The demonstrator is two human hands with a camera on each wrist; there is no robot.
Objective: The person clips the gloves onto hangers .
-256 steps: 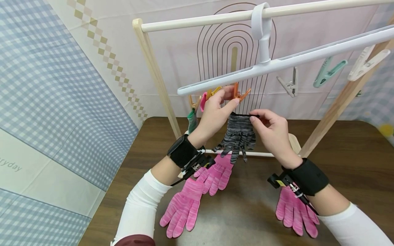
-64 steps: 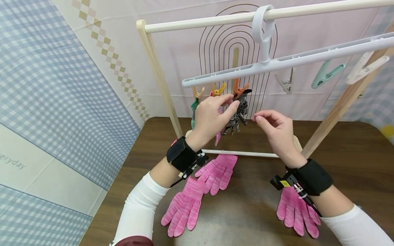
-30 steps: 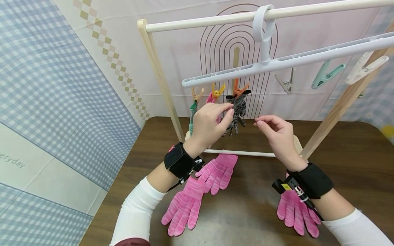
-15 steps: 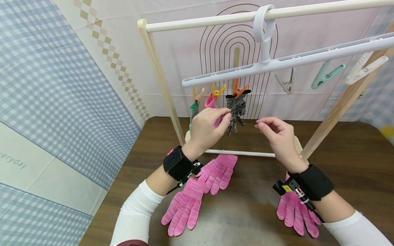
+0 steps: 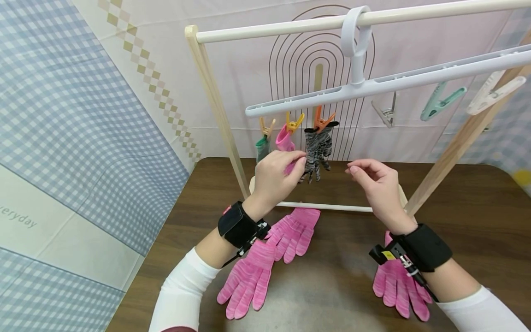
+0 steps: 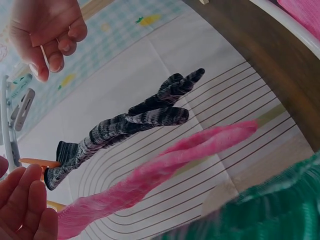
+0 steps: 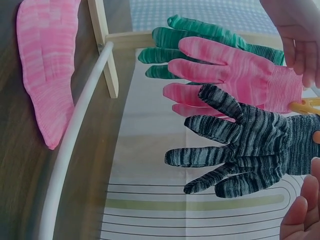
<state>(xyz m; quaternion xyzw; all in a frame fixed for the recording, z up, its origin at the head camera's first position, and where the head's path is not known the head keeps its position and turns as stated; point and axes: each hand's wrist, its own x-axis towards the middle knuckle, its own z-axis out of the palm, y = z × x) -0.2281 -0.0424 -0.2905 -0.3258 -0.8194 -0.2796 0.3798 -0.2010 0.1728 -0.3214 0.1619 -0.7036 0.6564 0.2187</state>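
A black-and-grey striped glove hangs by its cuff from an orange clothespin. To its left, a pink glove hangs in a yellow clothespin, and a green glove in a tan one. My left hand is in front of the pink and green gloves, partly covering them, its thumb and fingers loosely bent around nothing. Right of the striped glove, my right hand is held in the air, fingers relaxed. The right wrist view shows the striped glove with its fingers spread.
The white hanger tilts on the rack's rod. Grey, mint and white clothespins hang at its right. Pink gloves lie on the table: two overlapping at left and one under my right wrist.
Earlier both hands were at the striped glove's cuff below the orange clothespin; now it hangs from that clothespin. My left hand has since drawn down and left, my right slightly down.
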